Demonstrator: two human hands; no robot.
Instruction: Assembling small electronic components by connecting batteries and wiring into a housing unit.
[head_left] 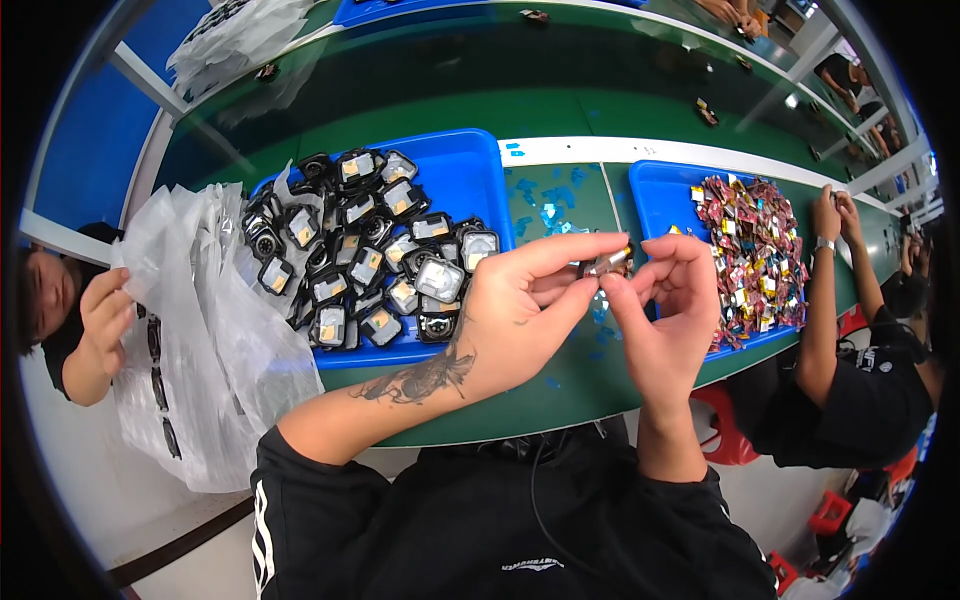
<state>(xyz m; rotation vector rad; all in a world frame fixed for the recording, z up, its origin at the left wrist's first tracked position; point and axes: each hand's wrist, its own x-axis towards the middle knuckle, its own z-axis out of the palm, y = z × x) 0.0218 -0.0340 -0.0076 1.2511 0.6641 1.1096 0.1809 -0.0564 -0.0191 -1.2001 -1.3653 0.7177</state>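
Note:
Both my hands meet in front of me over the green bench. My left hand (535,300) pinches a small electronic part (612,262) with a shiny silvery face and dark edges. My right hand (672,310) is closed at the same part, thumb and forefinger against its right side; the fingers hide much of it. Left of my hands, a blue tray (478,150) holds a heap of black square smartwatch cases (362,265). Right of them, another blue tray (655,190) carries a pile of small red, yellow and white electronic parts (752,255).
Blue film scraps (550,200) lie on the bench between the trays. At left, a person's hand (105,320) holds a translucent plastic sheet (200,330) with dark pieces in it. Another person (850,380) works at right. A white rail (570,150) runs behind the trays, before a green conveyor (420,90).

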